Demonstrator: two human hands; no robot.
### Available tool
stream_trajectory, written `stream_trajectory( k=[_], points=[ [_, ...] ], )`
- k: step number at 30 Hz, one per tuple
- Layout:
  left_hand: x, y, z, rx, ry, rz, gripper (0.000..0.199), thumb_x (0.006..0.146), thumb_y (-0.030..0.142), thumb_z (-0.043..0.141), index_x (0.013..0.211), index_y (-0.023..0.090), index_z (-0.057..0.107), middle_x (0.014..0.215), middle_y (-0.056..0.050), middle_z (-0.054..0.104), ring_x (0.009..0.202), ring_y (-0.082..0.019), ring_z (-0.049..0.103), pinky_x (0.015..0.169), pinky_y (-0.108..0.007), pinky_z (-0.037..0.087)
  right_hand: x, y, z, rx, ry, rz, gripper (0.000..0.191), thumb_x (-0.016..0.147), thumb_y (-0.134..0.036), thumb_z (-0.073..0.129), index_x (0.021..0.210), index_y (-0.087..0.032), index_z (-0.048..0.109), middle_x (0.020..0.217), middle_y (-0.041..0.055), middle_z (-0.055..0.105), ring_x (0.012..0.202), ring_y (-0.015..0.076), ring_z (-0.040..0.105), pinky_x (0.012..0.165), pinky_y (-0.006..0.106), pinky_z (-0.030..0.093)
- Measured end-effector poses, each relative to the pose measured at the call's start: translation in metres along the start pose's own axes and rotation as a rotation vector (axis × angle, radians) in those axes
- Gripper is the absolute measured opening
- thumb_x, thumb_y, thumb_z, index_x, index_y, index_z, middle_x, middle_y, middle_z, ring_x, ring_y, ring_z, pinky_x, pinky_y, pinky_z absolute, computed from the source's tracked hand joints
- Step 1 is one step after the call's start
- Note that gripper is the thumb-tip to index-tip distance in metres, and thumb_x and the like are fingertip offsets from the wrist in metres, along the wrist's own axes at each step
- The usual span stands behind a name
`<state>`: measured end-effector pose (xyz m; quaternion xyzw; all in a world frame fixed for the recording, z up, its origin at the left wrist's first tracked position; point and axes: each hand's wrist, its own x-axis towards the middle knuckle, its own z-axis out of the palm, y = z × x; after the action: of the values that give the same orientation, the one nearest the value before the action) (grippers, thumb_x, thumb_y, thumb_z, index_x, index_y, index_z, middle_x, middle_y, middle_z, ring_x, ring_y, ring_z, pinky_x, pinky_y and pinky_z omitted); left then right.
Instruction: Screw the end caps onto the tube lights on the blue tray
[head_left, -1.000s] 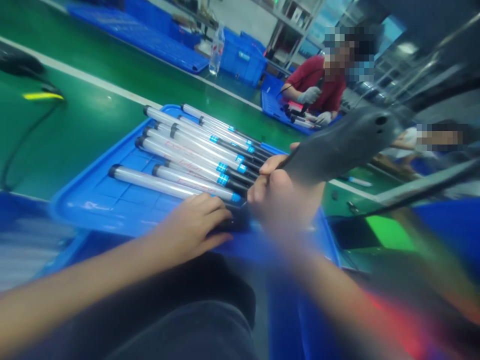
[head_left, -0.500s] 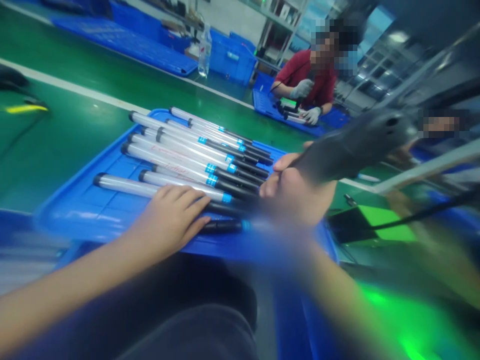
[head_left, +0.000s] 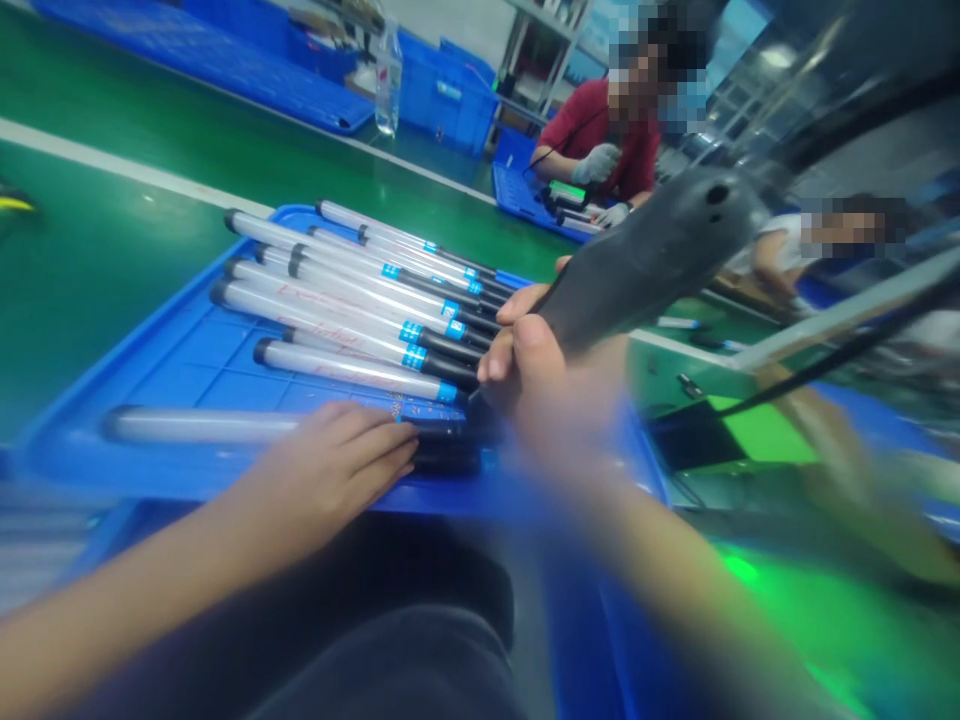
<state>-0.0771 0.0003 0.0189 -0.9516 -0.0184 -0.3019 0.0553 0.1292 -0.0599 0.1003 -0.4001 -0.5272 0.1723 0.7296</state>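
Frosted white tube with a black end point(head_left: 202, 425) lies lengthwise along the near edge of the blue plastic tray point(head_left: 150, 385), left hand point(head_left: 330, 465) resting open on it — right hand point(head_left: 536, 375) clenched round a dark grey handle point(head_left: 645, 265), closer to the black end.

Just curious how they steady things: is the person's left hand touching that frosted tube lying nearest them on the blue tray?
Touching. The head view shows the left hand lying over the frosted tube, its fingers covering the tube's middle, with the dark end showing beyond them.

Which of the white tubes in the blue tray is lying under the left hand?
The white tube nearest the person, at the tray's front edge: the left hand rests across it. The others lie farther up the tray, uncovered.
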Motion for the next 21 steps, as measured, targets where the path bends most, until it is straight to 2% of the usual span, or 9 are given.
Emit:
stream_trajectory(
  k=[3,7,11,17,21],
  points=[
    [-0.0010,0.0009,0.0006,0.016,0.000,-0.004,0.021,0.106,0.012,0.055,0.113,0.013,0.074,0.121,-0.008,0.078,0.108,-0.027,0.066,0.086,-0.042,0.049,0.0004,-0.0020,0.0046,-0.017,-0.021,0.042,0.009,0.094,-0.025,0.066,0.092,-0.027,0.058,0.082,-0.0050,0.060,0.054,0.0071,0.056,0.052,0.023,0.054],
    [0.0003,0.0025,0.0014,0.036,-0.011,-0.019,0.024,0.107,0.013,0.053,0.113,0.015,0.076,0.123,-0.007,0.078,0.107,-0.026,0.066,0.086,-0.042,0.049,-0.0018,-0.0002,0.0046,-0.059,-0.045,0.023,0.010,0.096,-0.027,0.065,0.089,-0.025,0.058,0.083,-0.0033,0.059,0.054,0.0071,0.056,0.055,0.024,0.056],
    [0.0029,0.0029,0.0015,0.033,0.012,-0.022,0.026,0.108,0.015,0.051,0.113,0.014,0.077,0.122,-0.007,0.078,0.108,-0.027,0.067,0.088,-0.042,0.050,-0.0049,0.0031,0.0036,-0.061,-0.022,0.050,0.011,0.094,-0.027,0.067,0.091,-0.026,0.057,0.084,-0.0036,0.061,0.055,0.0073,0.057,0.054,0.023,0.055],
    [0.0052,0.0014,0.0030,0.024,0.036,-0.011,0.030,0.110,0.017,0.048,0.113,0.013,0.077,0.122,-0.009,0.079,0.111,-0.025,0.068,0.092,-0.041,0.053,-0.0062,0.0040,0.0069,-0.072,-0.019,-0.001,0.010,0.096,-0.022,0.064,0.089,-0.025,0.057,0.080,-0.0043,0.061,0.056,0.0066,0.058,0.056,0.022,0.054],
    [0.0068,0.0017,0.0035,0.013,0.044,-0.014,0.026,0.109,0.017,0.052,0.113,0.012,0.077,0.120,-0.010,0.079,0.110,-0.025,0.069,0.094,-0.040,0.054,-0.0055,0.0049,0.0075,-0.131,0.003,0.012,0.013,0.096,-0.028,0.066,0.090,-0.025,0.054,0.074,-0.0058,0.060,0.055,0.0082,0.057,0.054,0.024,0.054]
  ],
)
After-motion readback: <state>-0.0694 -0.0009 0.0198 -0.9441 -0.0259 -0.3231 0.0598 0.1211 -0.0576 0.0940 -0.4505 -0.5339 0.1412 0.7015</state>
